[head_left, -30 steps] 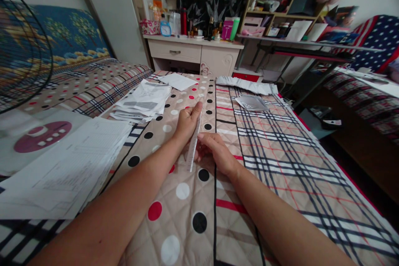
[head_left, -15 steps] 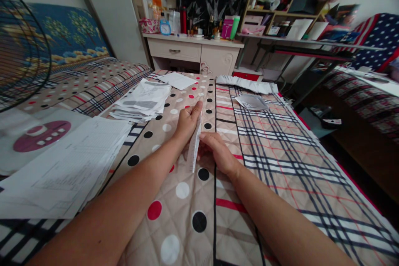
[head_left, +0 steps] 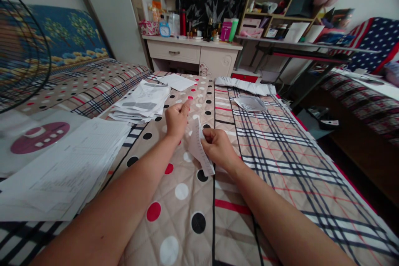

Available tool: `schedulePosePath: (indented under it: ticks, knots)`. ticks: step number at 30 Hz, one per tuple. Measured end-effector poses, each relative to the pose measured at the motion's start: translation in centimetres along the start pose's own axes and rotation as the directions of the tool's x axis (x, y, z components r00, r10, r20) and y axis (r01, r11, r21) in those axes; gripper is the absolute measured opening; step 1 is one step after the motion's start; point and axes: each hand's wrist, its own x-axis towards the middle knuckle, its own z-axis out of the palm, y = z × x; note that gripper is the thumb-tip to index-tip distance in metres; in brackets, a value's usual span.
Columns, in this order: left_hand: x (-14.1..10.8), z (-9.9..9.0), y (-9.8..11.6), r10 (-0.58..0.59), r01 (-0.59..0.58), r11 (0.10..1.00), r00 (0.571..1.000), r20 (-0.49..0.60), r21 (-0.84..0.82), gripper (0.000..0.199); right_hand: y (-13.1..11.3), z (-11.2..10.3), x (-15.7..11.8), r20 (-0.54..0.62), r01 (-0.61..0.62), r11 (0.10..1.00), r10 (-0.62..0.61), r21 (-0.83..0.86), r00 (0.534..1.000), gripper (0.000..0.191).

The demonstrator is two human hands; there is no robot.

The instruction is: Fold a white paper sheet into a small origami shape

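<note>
Quilted bedcover [head_left: 174, 216], dotted and plaid, lies beneath the creased paper [head_left: 198, 147]. Flat printed sheets [head_left: 77, 162] left of paper. Paper: thin, white, folded; right hand [head_left: 220, 145] pinches its right edge, fingers nearly closed. Left hand [head_left: 176, 121] apart, left of paper; finger opening hidden, cannot tell. Beyond paper: rumpled stack [head_left: 143, 99] leftward, shiny silvery pouch [head_left: 251, 103] rightward.

Various papers and packets are being carried by a beige quilted bedspread [head_left: 230, 228], patterned with dots, stripes and plaid. On its left side, a stack of printed sheets [head_left: 81, 158] is being supported, and a white item with a purple oval [head_left: 21, 145] is being partly covered by it. Farther back, an uneven paper pile [head_left: 140, 99] is being borne, with a plain white sheet [head_left: 179, 82] beside its far end. On the right, a crumpled whitish strip [head_left: 246, 86] and, just nearer, a grey packet [head_left: 251, 103] are being held up.
</note>
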Motion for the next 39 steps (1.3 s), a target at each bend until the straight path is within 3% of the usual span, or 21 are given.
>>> schedulePosePath:
  ticks: [3,5,6,8,11,12,13,17,24,30,33,35,39]
  knots:
    - [0.7,-1.0,-0.6,0.064,-0.058,0.996,0.993,-0.096,0.064,0.043,0.8,-1.1,0.4,-0.123,-0.112,0.994,0.111,-0.006,0.986,0.017]
    - [0.5,-1.1,-0.3,0.210,-0.207,0.975,0.977,-0.033,0.076,0.023,1.3,-2.4,0.8,-0.232,-0.159,0.985,0.141,-0.063,0.963,0.018]
    - [0.3,-0.9,0.1,0.298,-0.301,0.951,0.953,0.047,0.076,0.015,1.5,-3.0,1.0,-0.286,-0.165,0.979,0.125,-0.118,0.950,0.019]
    - [-0.5,-0.3,1.0,0.469,-0.501,0.863,0.840,0.273,0.060,0.029,1.7,-4.3,1.2,-0.368,-0.150,0.952,0.043,-0.268,0.929,0.020]
    - [-1.8,0.7,2.2,0.606,-0.727,0.686,0.589,0.534,0.024,0.042,1.3,-5.5,1.2,-0.420,-0.141,0.851,-0.100,-0.506,0.902,0.020]
    - [-2.1,1.0,2.4,0.618,-0.764,0.645,0.545,0.566,0.032,0.042,1.1,-5.8,1.1,-0.430,-0.154,0.812,-0.128,-0.563,0.894,0.020]
    - [-2.3,1.1,2.5,0.621,-0.785,0.616,0.529,0.578,0.057,0.040,0.9,-5.9,1.1,-0.438,-0.174,0.777,-0.142,-0.605,0.888,0.020]
    - [-2.5,1.1,2.5,0.615,-0.804,0.566,0.558,0.557,0.182,0.030,0.2,-5.9,0.9,-0.445,-0.225,0.705,-0.142,-0.673,0.884,0.018]
    - [-2.9,1.0,2.9,0.627,-0.842,0.479,0.527,0.574,0.250,0.021,-0.1,-5.7,0.7,-0.427,-0.237,0.630,-0.168,-0.740,0.888,0.018]
    - [-3.2,1.2,2.7,0.487,-0.779,0.464,0.622,0.613,0.422,0.026,-0.2,-6.2,0.9,-0.472,-0.282,0.612,-0.170,-0.738,0.865,0.018]
    - [-3.4,1.2,2.8,0.446,-0.790,0.470,0.597,0.666,0.393,0.032,-0.1,-6.0,0.9,-0.461,-0.269,0.604,-0.186,-0.750,0.867,0.017]
    - [-3.5,1.1,3.0,0.420,-0.800,0.472,0.573,0.704,0.370,0.034,0.0,-5.8,0.9,-0.449,-0.247,0.613,-0.199,-0.750,0.871,0.016]
    - [-3.5,1.0,3.2,0.333,-0.782,0.486,0.579,0.744,0.390,0.025,0.5,-5.8,1.0,-0.420,-0.160,0.718,-0.200,-0.678,0.885,0.015]
